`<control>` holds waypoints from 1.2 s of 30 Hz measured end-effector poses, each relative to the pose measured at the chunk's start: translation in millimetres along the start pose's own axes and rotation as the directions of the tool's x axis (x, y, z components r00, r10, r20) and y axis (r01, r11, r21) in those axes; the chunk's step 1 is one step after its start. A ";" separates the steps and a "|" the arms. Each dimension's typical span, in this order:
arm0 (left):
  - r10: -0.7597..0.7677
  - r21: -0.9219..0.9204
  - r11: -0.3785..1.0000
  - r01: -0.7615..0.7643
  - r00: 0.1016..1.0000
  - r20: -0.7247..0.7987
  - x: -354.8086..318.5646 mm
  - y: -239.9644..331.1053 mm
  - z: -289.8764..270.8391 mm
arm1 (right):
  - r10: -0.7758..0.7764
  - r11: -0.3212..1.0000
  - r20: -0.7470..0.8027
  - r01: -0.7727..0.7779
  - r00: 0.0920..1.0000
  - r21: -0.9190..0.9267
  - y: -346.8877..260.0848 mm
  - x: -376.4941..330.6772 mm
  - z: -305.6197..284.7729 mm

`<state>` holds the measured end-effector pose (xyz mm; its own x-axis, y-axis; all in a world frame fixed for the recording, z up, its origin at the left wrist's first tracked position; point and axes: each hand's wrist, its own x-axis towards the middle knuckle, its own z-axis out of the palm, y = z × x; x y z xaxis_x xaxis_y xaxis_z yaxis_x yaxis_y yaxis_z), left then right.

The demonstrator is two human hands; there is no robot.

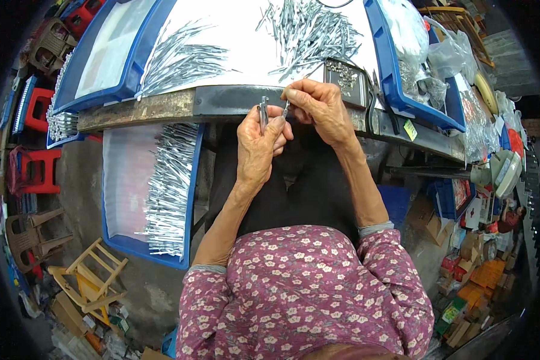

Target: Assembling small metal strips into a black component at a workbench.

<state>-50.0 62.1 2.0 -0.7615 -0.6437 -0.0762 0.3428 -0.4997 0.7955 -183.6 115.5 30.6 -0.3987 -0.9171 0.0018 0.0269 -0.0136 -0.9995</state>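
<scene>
My left hand is closed round a slim grey metal piece, which stands upright out of the fingers just off the table edge. Close beside it, my right hand pinches a thin metal strip between thumb and fingertips. The strip's lower end comes near the left fingers; I cannot tell whether the two pieces touch. Beyond the hands, on white sheeting, lie two heaps of slim metal pieces, a left heap and a right heap. A shallow tray of tiny metal parts sits just past my right hand.
Black-handled pliers lie right of the small tray. Blue trays flank the work area, one at the left and one with plastic bags at the right. Below the table's left side, another blue tray holds many metal pieces. Red stools stand farther left.
</scene>
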 end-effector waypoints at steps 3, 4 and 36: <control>0.011 0.007 1.000 -0.011 1.000 -0.021 -1.6 -1.3 0.6 | 0.009 0.995 -0.096 -0.018 0.995 -0.101 -0.2 -3.5 7.5; 0.013 0.010 1.000 -0.013 1.000 -0.026 -2.1 -1.7 1.2 | -0.045 0.989 -0.128 0.026 0.991 -0.147 3.0 -4.8 8.2; -0.200 -0.130 0.974 0.187 0.974 -0.102 -29.1 -66.8 -23.4 | 0.147 0.982 -0.254 -0.171 0.956 -0.077 60.8 -86.6 4.4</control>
<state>-37.8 100.7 -62.9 -0.7545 -0.5863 -0.2949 0.2632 -0.6820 0.6824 -143.4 192.3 -30.2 -0.6102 -0.7774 -0.1526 0.0239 0.1745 -0.9844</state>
